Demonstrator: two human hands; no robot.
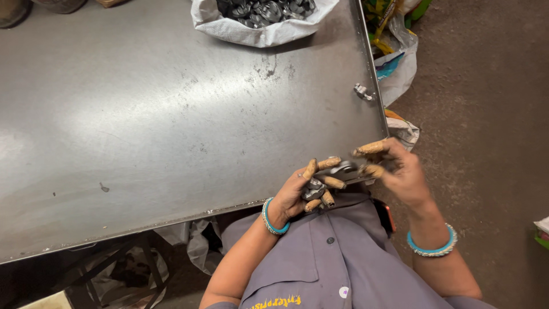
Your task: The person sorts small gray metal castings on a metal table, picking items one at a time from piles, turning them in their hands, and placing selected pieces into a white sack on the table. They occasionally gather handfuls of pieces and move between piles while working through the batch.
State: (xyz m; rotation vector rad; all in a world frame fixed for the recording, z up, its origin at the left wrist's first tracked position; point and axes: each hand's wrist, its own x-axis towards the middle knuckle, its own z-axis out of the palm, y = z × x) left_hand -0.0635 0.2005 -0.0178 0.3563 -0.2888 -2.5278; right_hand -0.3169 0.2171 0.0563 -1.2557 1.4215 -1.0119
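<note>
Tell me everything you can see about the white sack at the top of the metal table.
The white sack looks like woven plastic, its mouth rolled open and down into a thick rim. It sits slumped on the far edge of the grey metal table, partly cut off by the top of the picture. Inside lies a heap of small dark grey metal parts, shiny in places. Neither hand touches it; both are at the near corner of the table.

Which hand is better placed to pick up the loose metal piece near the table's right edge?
Probably the right hand: it is nearer the loose metal piece and grips only one end of the part, while the left hand cups small metal parts.
</note>
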